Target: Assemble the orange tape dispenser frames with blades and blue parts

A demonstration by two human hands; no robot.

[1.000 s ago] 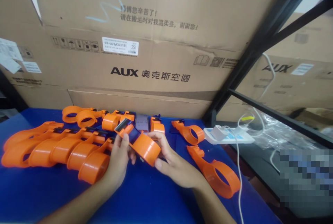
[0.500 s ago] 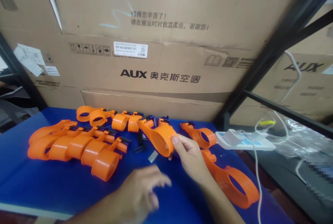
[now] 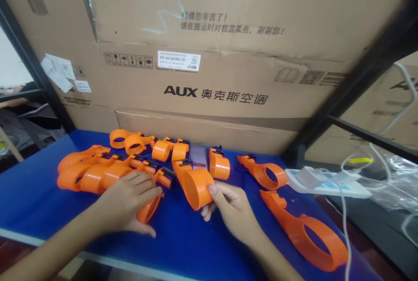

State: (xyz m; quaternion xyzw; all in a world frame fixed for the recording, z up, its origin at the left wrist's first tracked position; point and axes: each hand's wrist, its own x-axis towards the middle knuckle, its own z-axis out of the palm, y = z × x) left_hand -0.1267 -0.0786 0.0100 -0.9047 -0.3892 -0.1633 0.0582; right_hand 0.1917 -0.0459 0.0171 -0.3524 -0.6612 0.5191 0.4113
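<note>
In the head view my right hand pinches the ring of an orange plastic tape dispenser between thumb and fingers. Its narrow end points up and away from me. My left hand lies over the nearest dispenser of a tight row, fingers curled across its ring and the thumb low at the front. The palm hides much of that ring. Other orange dispensers with dark end pieces sit side by side to its left.
More dispensers stand at the back and at the right of the blue tabletop. A large cardboard box walls off the back. A white power strip with cables lies at the right, beside a black metal frame.
My left hand has moved left and forward, onto the nearest dispenser of the row. My right hand keeps its dispenser, now tilted differently. The camera view has shifted left.
</note>
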